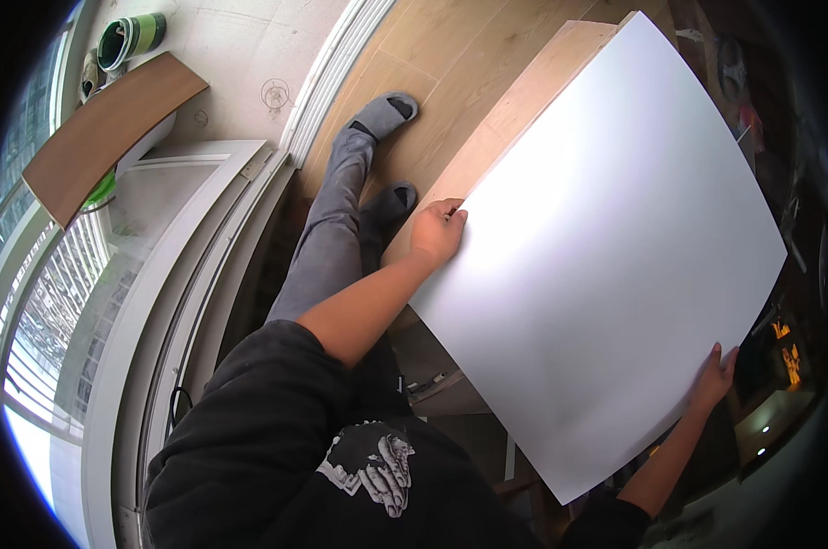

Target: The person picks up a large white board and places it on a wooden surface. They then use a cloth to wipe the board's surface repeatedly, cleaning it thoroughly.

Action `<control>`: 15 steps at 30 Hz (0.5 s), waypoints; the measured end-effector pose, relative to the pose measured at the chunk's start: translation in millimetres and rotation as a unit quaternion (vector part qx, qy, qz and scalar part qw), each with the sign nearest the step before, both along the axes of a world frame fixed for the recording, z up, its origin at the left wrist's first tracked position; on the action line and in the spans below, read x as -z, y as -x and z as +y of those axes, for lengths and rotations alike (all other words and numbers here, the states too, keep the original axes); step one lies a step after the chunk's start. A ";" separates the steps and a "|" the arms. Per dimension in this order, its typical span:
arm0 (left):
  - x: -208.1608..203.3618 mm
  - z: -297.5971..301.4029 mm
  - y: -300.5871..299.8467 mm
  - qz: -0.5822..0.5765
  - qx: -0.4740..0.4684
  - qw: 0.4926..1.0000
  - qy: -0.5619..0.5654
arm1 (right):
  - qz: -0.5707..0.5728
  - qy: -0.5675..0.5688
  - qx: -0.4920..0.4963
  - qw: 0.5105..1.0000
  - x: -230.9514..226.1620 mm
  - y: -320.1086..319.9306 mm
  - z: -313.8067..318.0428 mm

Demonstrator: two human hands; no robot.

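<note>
A large white sheet (606,256), smooth and slightly bowed, slants across the right half of the head view. My left hand (439,231) is closed at its left edge, the fingers curled and the thumb near the edge. A small dark spot shows between those fingers; I cannot make out what it is. At the lower right edge my right hand (712,377) grips the sheet, with part of its fingers hidden. Beneath the sheet's left side lies a light wooden board (524,110), mostly covered by it.
My slippered feet (387,114) stand on the wood floor (432,41) to the left. A white sliding-door frame (194,265) runs along the left side. Beyond it are a brown panel (112,128) and a green bucket (132,41). Dark clutter lies past the sheet's right edge.
</note>
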State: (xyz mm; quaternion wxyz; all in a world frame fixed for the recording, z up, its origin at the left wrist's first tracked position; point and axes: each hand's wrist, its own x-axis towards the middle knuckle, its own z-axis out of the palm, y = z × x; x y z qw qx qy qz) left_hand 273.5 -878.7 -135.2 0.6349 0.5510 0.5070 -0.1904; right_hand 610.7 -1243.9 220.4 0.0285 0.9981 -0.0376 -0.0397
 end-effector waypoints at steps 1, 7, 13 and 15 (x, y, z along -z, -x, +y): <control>-1.0 -1.7 5.6 0.009 0.001 1.000 -0.007 | 0.001 -0.002 -0.005 1.000 2.9 1.7 0.1; -4.2 2.8 7.9 0.012 0.050 0.999 0.004 | -0.017 -0.050 -0.004 0.999 12.7 -6.9 -14.4; -3.4 14.7 19.7 0.005 0.144 0.990 -0.010 | -0.033 -0.039 -0.007 0.999 17.4 -9.2 -17.2; -2.1 17.1 24.1 0.009 0.154 0.988 0.003 | -0.039 -0.012 -0.017 0.999 16.5 -7.3 -18.9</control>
